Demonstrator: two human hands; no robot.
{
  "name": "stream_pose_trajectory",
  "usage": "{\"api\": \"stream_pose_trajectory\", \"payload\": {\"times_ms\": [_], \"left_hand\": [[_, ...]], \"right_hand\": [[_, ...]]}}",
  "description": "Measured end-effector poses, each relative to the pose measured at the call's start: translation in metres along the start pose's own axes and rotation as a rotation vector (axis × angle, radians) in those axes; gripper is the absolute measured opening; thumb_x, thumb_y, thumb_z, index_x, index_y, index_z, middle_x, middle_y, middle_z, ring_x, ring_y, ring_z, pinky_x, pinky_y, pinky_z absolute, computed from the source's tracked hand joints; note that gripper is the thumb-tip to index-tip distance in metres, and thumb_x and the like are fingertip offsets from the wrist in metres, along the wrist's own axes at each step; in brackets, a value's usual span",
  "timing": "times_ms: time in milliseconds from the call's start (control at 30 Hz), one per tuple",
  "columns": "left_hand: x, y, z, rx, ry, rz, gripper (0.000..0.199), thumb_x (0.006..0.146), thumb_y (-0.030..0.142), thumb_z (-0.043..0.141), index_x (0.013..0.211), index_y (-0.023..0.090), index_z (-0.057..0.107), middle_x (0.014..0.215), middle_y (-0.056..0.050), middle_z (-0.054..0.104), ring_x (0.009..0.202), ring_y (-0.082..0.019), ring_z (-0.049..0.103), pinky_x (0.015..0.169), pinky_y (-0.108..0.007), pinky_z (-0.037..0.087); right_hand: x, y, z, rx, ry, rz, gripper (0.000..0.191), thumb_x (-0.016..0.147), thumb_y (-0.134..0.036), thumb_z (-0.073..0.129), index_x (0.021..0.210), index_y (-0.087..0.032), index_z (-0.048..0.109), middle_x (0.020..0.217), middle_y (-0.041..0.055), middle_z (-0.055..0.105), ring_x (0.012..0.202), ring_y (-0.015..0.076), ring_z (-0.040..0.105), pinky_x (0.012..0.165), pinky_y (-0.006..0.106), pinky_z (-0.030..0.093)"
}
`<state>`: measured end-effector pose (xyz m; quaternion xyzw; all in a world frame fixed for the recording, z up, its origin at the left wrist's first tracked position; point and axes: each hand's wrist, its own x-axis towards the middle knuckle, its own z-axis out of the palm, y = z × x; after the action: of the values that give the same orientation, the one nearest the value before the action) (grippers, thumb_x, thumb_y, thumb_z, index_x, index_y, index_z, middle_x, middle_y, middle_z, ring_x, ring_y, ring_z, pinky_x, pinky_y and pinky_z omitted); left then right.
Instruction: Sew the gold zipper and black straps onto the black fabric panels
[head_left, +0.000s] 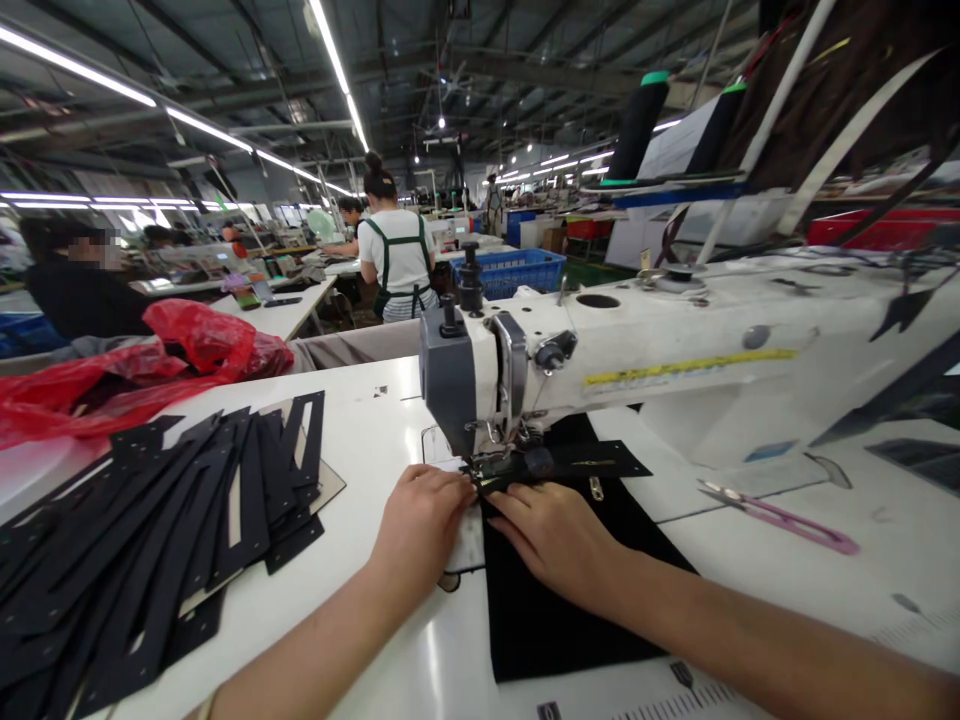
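Observation:
A black fabric piece lies on the white table and runs under the sewing machine head. Across its upper part sits a black strip with a gold zipper showing in its slot, partly below the presser foot. A gold zipper pull hangs beside the strip. My left hand is closed on the strip's left end, fingertips close to the needle area. With bent fingers, my right hand grips the strip's near edge, over the fabric. Both sets of fingertips are partly hidden.
Slotted black strips are heaped at the left, by a red plastic bag. Pink-handled thread snips lie at the right. Thread cones stand above the machine arm. Other people work behind, near a blue basket.

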<state>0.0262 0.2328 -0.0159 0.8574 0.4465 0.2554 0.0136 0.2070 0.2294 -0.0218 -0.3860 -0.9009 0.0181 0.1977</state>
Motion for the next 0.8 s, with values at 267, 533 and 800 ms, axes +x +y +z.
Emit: {"api": "stream_pose_trajectory", "payload": {"times_ms": [267,533,800], "left_hand": [[-0.007,0.007,0.008,0.155,-0.028,0.098,0.016,0.083,0.007,0.047,0.091,0.015,0.059,0.095,-0.008,0.063,0.09,-0.02,0.059,0.085,-0.039,0.043],[-0.006,0.013,0.009,0.352,0.007,0.125,0.016,0.086,0.007,0.044,0.091,0.013,0.058,0.088,-0.009,0.061,0.08,-0.023,0.058,0.071,-0.039,0.046],[-0.005,0.007,0.011,0.317,0.015,0.149,0.015,0.087,0.009,0.044,0.089,0.014,0.058,0.087,-0.008,0.06,0.083,-0.021,0.056,0.075,-0.038,0.045]], "right_hand": [[-0.001,0.006,-0.003,-0.116,0.218,-0.085,0.021,0.087,-0.013,0.044,0.096,-0.011,0.063,0.088,0.0109,0.063,0.08,0.0238,0.057,0.072,0.039,0.049],[0.004,0.018,0.011,0.036,0.116,-0.073,0.028,0.084,-0.007,0.042,0.104,-0.006,0.06,0.106,0.0148,0.061,0.098,0.0255,0.056,0.087,0.041,0.047],[0.005,0.018,0.01,0.047,0.099,-0.069,0.024,0.084,-0.007,0.043,0.101,-0.008,0.061,0.105,0.0135,0.061,0.099,0.0241,0.055,0.092,0.04,0.044]]}}
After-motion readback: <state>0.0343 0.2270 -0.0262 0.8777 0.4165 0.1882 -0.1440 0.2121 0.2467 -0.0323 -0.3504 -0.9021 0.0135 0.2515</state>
